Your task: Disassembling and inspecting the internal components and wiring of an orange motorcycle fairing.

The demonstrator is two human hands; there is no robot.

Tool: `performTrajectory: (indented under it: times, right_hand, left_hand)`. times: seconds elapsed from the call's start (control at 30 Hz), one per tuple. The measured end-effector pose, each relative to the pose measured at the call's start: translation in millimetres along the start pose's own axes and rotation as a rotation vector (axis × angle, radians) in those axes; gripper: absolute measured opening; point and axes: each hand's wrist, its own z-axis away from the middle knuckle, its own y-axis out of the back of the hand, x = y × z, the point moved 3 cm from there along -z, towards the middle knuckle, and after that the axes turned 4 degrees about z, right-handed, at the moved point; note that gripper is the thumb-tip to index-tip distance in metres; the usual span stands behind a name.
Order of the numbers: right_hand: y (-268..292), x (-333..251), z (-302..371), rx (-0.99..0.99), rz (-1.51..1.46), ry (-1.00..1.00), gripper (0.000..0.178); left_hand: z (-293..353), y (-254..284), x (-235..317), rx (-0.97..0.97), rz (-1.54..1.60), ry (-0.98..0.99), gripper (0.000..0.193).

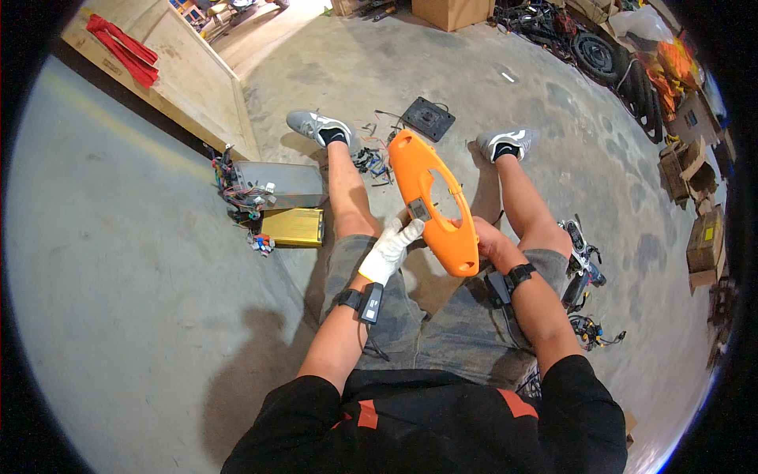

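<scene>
An orange plastic cover (418, 172), long and rounded with a large opening along one side, is held tilted above my lap. A small grey square piece sits near its middle. My left hand (388, 248), in a white glove, grips the cover's left edge, with the thumb on its face. My right hand (493, 242), bare, is closed at the right edge, its fingers partly hidden behind the cover. On the floor past the cover lie a black square plate (428, 118) with a cable and a scatter of small wires (371, 162).
To the left are a grey metal box (284, 183) with bundled wires and a gold box (294, 227). A power tool (588, 272) and wire connectors (588, 332) lie by my right leg. Tyres (596, 55) and cardboard boxes (705, 249) line the right side. A wooden panel (181, 71) stands at upper left.
</scene>
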Motion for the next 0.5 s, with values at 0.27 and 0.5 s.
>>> performTrajectory:
  times: [0.27,0.5]
  right_hand:
    - [18,14,-15,0.039,0.049,0.062,0.024]
    - [6,6,-16,0.27,0.133,0.237,0.029]
  left_hand:
    - [9,-13,0,0.146,0.019,0.166,0.103]
    - [0,-26,-11,0.199,-0.27,-0.195,0.123]
